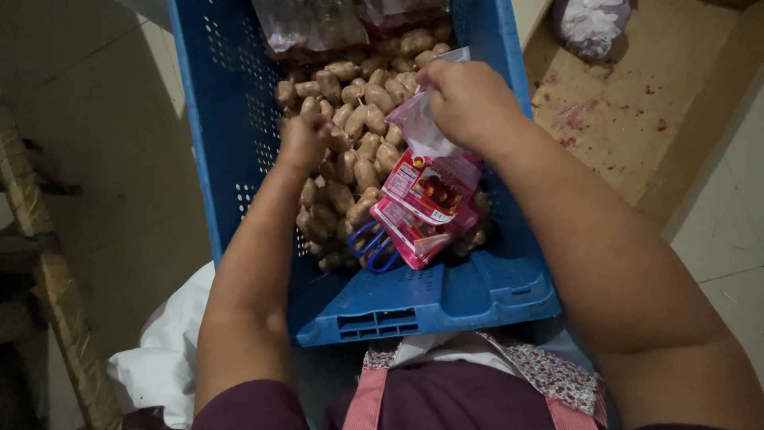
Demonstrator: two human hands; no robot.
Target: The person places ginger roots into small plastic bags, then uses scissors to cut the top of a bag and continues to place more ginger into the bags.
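Pale floor tiles surround the blue crate (239, 119) on my lap, where my right hand (469, 99) pinches a clear printed pouch (422, 127) over the sausages (358, 127) mid-crate while my left hand (304, 142) closes on one, apparently ready for bagging.

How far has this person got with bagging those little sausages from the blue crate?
Done: one filled pink-labelled packet lies in the blue plastic crate, beside blue-handled scissors. In hand: the right hand holds a clear printed plastic packet; the left hand reaches into the loose brown sausages. Left: most sausages remain unbagged.
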